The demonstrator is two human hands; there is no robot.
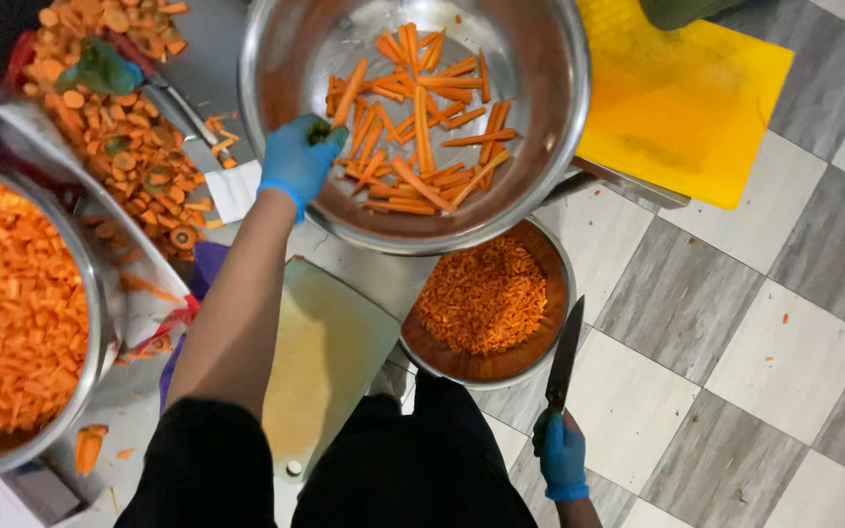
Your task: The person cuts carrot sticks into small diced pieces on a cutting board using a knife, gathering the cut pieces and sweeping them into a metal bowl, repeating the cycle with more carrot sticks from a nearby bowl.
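My left hand (297,161), in a blue glove, reaches over the rim of the big steel bowl (550,127) on the table (217,59), and its grip is curled shut around a small dark green bit, though I cannot tell what that bit is. The hand sits at the near-left edge of the bowl, I judge because the carrot sticks (418,127) lie just beside it and can be gathered from there without leaning. Those sticks are long, thin and bright orange, scattered loosely across the bowl's floor, some crossing one another. My right hand (562,458), also gloved in blue, hangs low at my side with its grip clamped on the handle of a knife (565,354), the blade pointing up and away from me; held there, the edge is apart from the reaching arm. Below the big bowl a smaller bowl (418,342) holds finely diced carrot, set close under the table's edge. At the far left a second large bowl (100,323) is heaped with diced carrot, and behind it lies a pile of carrot ends and rounds (119,137). A pale green cutting board (330,352) lies straight ahead of me, and a yellow board (687,98) sits past the big bowl, above the checkered floor (765,323).
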